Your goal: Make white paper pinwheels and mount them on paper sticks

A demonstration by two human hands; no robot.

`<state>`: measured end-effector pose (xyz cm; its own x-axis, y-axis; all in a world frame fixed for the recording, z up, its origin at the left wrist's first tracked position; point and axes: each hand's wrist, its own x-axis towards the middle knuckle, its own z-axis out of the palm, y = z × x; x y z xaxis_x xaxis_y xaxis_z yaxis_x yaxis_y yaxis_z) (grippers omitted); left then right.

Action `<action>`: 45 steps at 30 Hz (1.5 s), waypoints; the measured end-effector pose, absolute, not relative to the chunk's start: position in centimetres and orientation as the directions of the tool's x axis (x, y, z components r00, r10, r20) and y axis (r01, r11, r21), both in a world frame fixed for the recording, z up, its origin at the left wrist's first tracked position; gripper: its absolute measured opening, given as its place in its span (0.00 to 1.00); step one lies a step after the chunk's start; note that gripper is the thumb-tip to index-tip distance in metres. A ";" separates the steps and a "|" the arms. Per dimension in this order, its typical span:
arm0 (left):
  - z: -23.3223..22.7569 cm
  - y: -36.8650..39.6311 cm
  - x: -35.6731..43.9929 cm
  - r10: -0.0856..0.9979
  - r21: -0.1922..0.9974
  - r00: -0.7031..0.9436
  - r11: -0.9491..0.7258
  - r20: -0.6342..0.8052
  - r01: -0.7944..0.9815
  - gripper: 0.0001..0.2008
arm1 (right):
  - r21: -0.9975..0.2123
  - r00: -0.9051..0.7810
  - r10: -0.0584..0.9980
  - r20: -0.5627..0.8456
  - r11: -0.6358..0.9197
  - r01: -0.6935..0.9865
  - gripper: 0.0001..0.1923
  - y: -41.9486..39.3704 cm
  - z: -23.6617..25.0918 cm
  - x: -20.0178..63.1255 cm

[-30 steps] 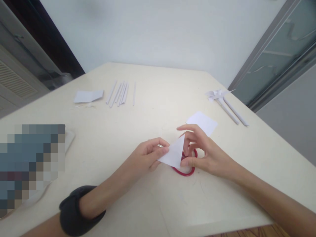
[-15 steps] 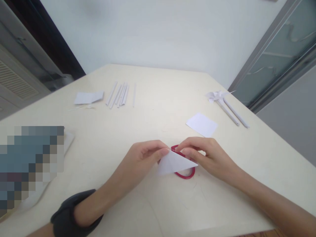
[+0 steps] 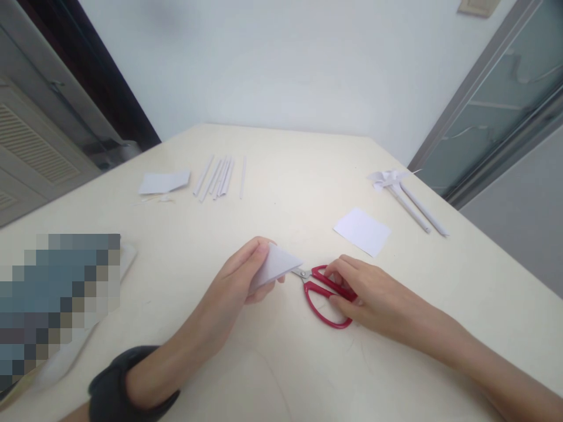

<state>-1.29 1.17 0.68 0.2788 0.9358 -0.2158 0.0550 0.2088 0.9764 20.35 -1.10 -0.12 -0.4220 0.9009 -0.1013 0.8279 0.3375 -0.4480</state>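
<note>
Currently, the folded paper triangle [image 3: 277, 262] is clamped between the thumb and fingers of the left hand [image 3: 241, 274], in front of the person and above the table [image 3: 290, 187]; its narrow tip points right, toward the pivot of the red-handled scissors [image 3: 315, 287], and in this view just overlaps the blades, most of whose length is hidden; whether paper and metal touch cannot be told. The scissors lie to the right of the left hand, with their long axis running obliquely from the blades at upper left to the handles at lower right; the left hand is nearer the blade end, the right hand [image 3: 367, 286] is at the handle end. The right hand is palm down, forearm entering from the lower right, with bent fingers over the upper handle and the thumb at the lower; how firmly it closes cannot be told. Beyond the scissors, a square sheet [image 3: 363, 231] lies flat; farther right, a curled paper piece [image 3: 387, 179] adjoins two rolled sticks [image 3: 424, 210]; at far left, thin paper tubes [image 3: 225, 177] lie beside a creased sheet [image 3: 164, 182]; a dark wristband [image 3: 127, 381] encircles the left wrist.
</note>
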 end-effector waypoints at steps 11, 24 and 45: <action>0.3 1.6 -1.7 0.939 0.981 0.286 0.189 -0.191 0.037 0.16 | -0.743 -0.263 0.934 -0.242 -0.004 0.670 0.04 0.3 0.4 21.5; 0.8 2.1 -2.4 0.953 0.950 0.260 0.215 -0.153 -0.227 0.10 | -0.927 -0.610 0.786 -0.097 -0.294 -0.232 0.33 -0.6 -1.1 21.7; 1.2 1.6 -2.2 0.973 0.942 0.175 0.195 -0.150 -0.275 0.06 | -0.872 -0.845 0.535 0.025 -0.401 -0.280 0.44 -1.1 -4.5 21.8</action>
<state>-2.22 1.63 1.17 0.1754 0.9729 -0.1504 -0.2747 0.1951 0.9415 21.78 -1.06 -4.53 -0.8445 0.5349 0.0252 -0.2800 -0.4010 -0.8722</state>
